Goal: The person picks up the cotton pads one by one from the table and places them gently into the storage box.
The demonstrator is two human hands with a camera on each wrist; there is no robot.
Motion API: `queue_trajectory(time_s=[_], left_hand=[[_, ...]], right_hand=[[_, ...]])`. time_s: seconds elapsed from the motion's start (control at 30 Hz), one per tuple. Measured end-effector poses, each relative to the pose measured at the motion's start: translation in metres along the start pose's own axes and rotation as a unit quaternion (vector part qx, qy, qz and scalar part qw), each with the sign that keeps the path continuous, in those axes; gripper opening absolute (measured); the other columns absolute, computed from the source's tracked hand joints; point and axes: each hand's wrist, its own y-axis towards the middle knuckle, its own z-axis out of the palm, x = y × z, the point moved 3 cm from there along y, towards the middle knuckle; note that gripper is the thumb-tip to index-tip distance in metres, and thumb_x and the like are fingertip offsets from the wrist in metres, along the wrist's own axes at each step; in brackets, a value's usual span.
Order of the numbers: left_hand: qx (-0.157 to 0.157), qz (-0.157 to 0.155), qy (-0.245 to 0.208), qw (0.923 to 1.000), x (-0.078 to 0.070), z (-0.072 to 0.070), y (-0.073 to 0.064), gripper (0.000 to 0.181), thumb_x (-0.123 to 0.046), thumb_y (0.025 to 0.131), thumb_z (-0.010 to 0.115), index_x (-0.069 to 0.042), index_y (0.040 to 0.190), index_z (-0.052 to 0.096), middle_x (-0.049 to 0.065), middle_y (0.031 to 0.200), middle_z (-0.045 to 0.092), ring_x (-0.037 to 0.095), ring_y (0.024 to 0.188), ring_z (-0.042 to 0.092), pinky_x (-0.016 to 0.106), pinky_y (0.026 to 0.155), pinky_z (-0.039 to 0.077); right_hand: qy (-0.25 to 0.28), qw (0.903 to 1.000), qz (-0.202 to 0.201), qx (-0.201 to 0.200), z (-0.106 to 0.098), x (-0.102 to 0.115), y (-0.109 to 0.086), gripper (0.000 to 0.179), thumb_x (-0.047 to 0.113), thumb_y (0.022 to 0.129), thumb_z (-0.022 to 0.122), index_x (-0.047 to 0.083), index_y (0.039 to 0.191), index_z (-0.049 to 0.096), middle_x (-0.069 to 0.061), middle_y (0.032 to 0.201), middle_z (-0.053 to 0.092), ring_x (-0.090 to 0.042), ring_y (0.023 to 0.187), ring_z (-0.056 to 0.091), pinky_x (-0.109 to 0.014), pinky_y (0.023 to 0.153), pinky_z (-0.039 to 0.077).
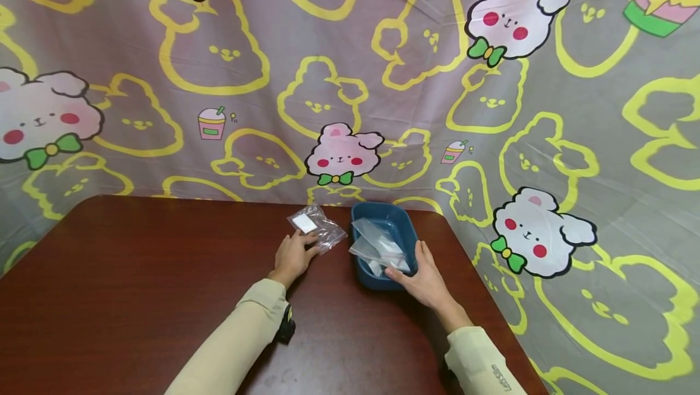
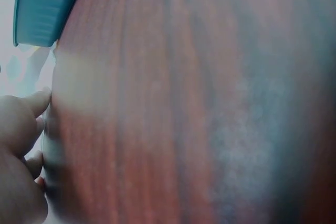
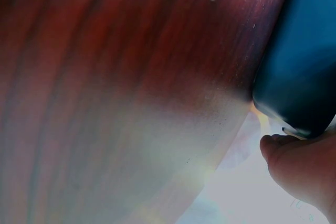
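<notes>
On the tabletop lies a clear plastic bag (image 1: 330, 232) with a small white block (image 1: 304, 222) showing at its left end. My left hand (image 1: 292, 256) rests its fingertips at the near edge of this bag, thumb and index finger apart. To the right stands a blue plastic basin (image 1: 403, 220), holding several clear zip bags (image 1: 377, 240) with white pieces in them. My right hand (image 1: 426, 279) grips the basin's near right corner, the thumb over the front rim beside the bags and the fingers along the right side. In the right wrist view, part of the hand (image 3: 299, 166) shows against the basin (image 3: 299, 51).
The dark red-brown wooden table (image 1: 137, 285) spreads out to the left and toward me. A patterned cloth (image 1: 251, 109) with cartoon bunnies hangs behind the table and along its right side. The basin stands near the back right corner of the table.
</notes>
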Motion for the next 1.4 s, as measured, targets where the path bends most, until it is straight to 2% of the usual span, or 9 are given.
queue_trajectory(time_s=[0.27,0.5,0.67,0.8,0.93,1.2,1.27,1.4], left_hand=[[-0.009,-0.007,-0.005,0.9999,-0.0018,-0.0016,-0.0001,0.028,-0.02,0.091,0.074,-0.008,0.117,0.076,0.008,0.13,0.066,0.036,0.137,0.046,0.051,0.118,0.026],[-0.027,-0.024,-0.019,0.9992,-0.0013,-0.0032,-0.003,0.022,-0.019,0.09,0.075,-0.01,0.111,0.079,0.011,0.13,0.066,0.042,0.13,0.051,0.051,0.114,0.034],[-0.05,-0.003,-0.021,0.9985,0.0005,-0.004,-0.0059,0.015,-0.013,0.088,0.076,-0.008,0.101,0.081,0.012,0.118,0.072,0.037,0.124,0.059,0.05,0.112,0.037],[-0.068,0.009,-0.02,0.9975,0.002,-0.0045,-0.0088,0.011,-0.009,0.087,0.076,-0.006,0.096,0.081,0.015,0.109,0.074,0.037,0.117,0.063,0.052,0.101,0.046],[-0.072,-0.002,-0.027,0.9971,0.0029,-0.0047,-0.0096,0.011,-0.01,0.087,0.076,-0.008,0.097,0.082,0.016,0.111,0.073,0.037,0.117,0.064,0.053,0.093,0.051],[-0.079,-0.019,-0.03,0.9963,0.0041,-0.0053,-0.0087,0.009,-0.011,0.089,0.076,-0.01,0.095,0.081,0.013,0.108,0.074,0.038,0.105,0.068,0.053,0.091,0.051],[-0.08,-0.021,-0.033,0.996,0.0037,-0.0061,-0.0085,0.009,-0.012,0.09,0.075,-0.01,0.096,0.081,0.013,0.107,0.075,0.038,0.104,0.068,0.053,0.094,0.05],[-0.089,-0.027,-0.051,0.9943,0.0024,-0.0092,-0.0079,0.009,-0.012,0.091,0.074,-0.009,0.096,0.08,0.013,0.101,0.075,0.038,0.1,0.069,0.053,0.092,0.051]], right_hand=[[0.002,1.0,-0.005,-0.003,-0.0015,0.0009,-0.0007,0.125,0.069,0.078,0.072,-0.001,0.16,0.008,-0.021,0.166,0.004,-0.042,0.15,0.014,-0.062,0.116,0.022],[-0.002,1.0,0.0,-0.003,-0.0023,-0.0009,-0.0008,0.124,0.07,0.079,0.071,0.0,0.16,0.008,-0.02,0.167,0.004,-0.042,0.15,0.014,-0.061,0.116,0.022],[0.001,1.0,0.0,-0.002,-0.0013,-0.0017,-0.003,0.124,0.069,0.079,0.071,-0.001,0.16,0.008,-0.02,0.166,0.005,-0.042,0.15,0.014,-0.062,0.116,0.022],[0.002,1.0,0.003,0.003,0.0008,-0.0028,-0.0043,0.125,0.07,0.079,0.071,0.0,0.16,0.007,-0.02,0.167,0.004,-0.042,0.15,0.014,-0.061,0.116,0.022],[0.004,1.0,0.0,-0.001,0.0015,-0.003,-0.0044,0.125,0.07,0.079,0.071,-0.001,0.16,0.007,-0.02,0.166,0.004,-0.043,0.15,0.014,-0.062,0.115,0.022],[0.006,1.0,0.001,-0.002,0.0014,-0.0015,-0.0039,0.125,0.071,0.078,0.071,0.0,0.16,0.008,-0.02,0.167,0.004,-0.042,0.15,0.015,-0.062,0.115,0.023],[0.005,1.0,0.001,-0.002,0.0012,-0.0012,-0.0034,0.125,0.071,0.078,0.071,0.0,0.16,0.008,-0.02,0.167,0.004,-0.042,0.15,0.014,-0.062,0.115,0.023],[0.007,1.0,-0.003,-0.003,-0.0002,0.0005,-0.0028,0.125,0.071,0.078,0.071,0.0,0.16,0.009,-0.02,0.167,0.004,-0.042,0.15,0.014,-0.062,0.116,0.023]])
